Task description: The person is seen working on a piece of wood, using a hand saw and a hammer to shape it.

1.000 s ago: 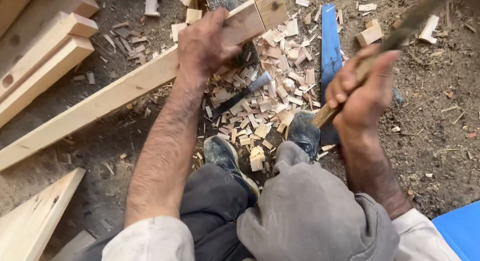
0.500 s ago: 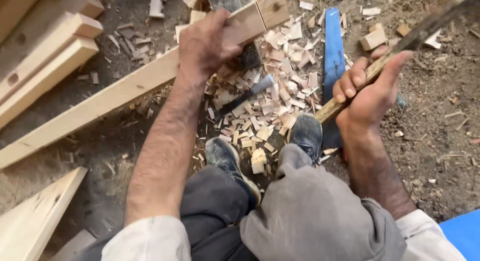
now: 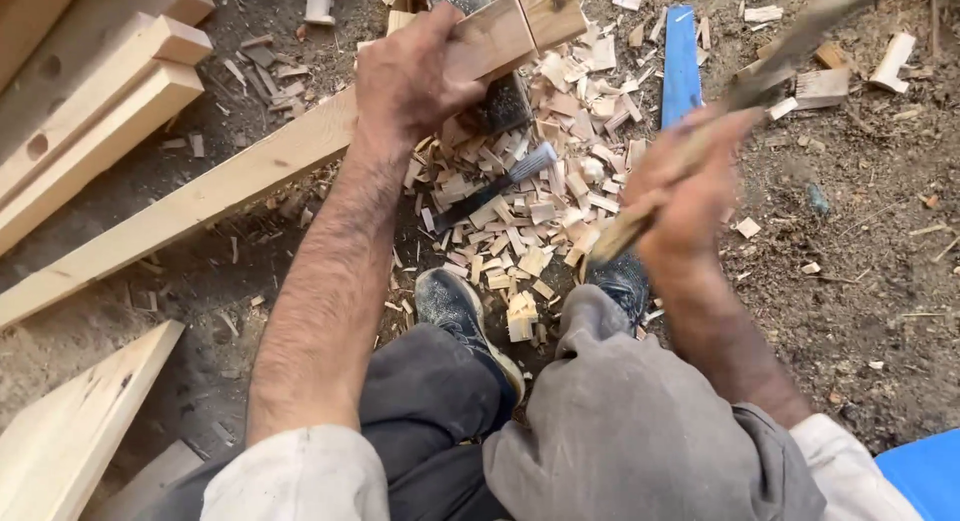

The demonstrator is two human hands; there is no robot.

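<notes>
My left hand [image 3: 415, 76] clamps the long wooden beam [image 3: 250, 171] over the wood chips [image 3: 530, 201]; right hand [image 3: 690, 196] fists a blurred tool handle [image 3: 740, 91]. Strike clear of my fingers.

My trousers [image 3: 620, 431] are grey, my sleeves [image 3: 300, 476] off-white, my shoes [image 3: 455, 306] dusty black. The beam [image 3: 250, 171] and chips [image 3: 540, 201] are pale yellow wood. 1 strip [image 3: 682, 66] is bright blue on brown dirt [image 3: 860, 271].
</notes>
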